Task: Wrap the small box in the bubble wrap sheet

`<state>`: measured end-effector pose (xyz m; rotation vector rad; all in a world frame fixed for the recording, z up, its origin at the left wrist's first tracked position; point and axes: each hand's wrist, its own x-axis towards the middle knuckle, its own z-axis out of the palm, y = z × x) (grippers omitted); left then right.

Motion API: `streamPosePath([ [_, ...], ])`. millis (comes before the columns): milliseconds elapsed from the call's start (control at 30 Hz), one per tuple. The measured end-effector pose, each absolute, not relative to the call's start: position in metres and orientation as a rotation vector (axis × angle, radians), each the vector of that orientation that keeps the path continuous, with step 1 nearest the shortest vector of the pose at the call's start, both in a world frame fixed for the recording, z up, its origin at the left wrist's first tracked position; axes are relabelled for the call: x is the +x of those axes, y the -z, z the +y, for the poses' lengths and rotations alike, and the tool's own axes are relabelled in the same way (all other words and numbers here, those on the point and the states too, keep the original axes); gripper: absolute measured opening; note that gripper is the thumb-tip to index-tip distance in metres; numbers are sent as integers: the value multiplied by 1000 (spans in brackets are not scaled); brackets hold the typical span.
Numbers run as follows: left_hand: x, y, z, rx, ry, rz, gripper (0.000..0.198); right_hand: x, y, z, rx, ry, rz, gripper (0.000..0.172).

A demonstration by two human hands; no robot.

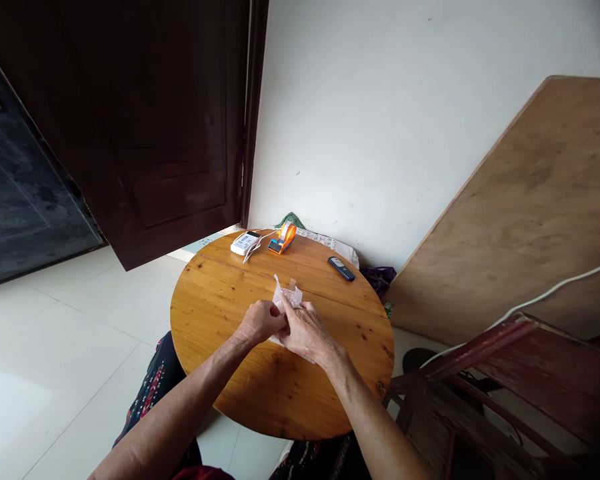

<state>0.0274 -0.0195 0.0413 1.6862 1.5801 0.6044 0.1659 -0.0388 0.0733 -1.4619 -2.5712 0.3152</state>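
Observation:
A small piece of whitish bubble wrap [286, 293] lies near the middle of the round wooden table [250, 393], mostly covered by my hands. A strip that looks like brownish tape [293, 284] shows at its far edge. My left hand [261, 321] is closed, its curled fingertips pinching at the wrap's left side. Over the wrap's right side, my right hand [304, 328] grips it with thumb and fingers close to the left fingertips. Whatever the wrap may contain is hidden.
At the table's far side stand an orange tape dispenser [283, 239] and a white device with a cord [245, 243]. A dark blue handheld device [341, 268] lies at the far right. A brown door [170, 133] is behind; a red wooden chair [530, 373] stands at right.

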Motion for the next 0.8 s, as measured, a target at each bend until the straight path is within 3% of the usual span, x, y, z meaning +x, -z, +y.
streamPosePath([
  [233,18,-61,-25,1896,-455,1331,27,169,-72,-38,-1510,-375,-2499,62],
  [400,25,-58,-32,2072,-459,1440,18,197,-73,-49,-1548,-482,-2288,67],
  [633,20,-33,-35,2421,-626,1354,15,225,-34,-83,-1720,-410,-1831,35],
  [800,16,-30,-33,2469,-624,1243,14,221,-19,-83,-1901,-571,-1631,45],
])
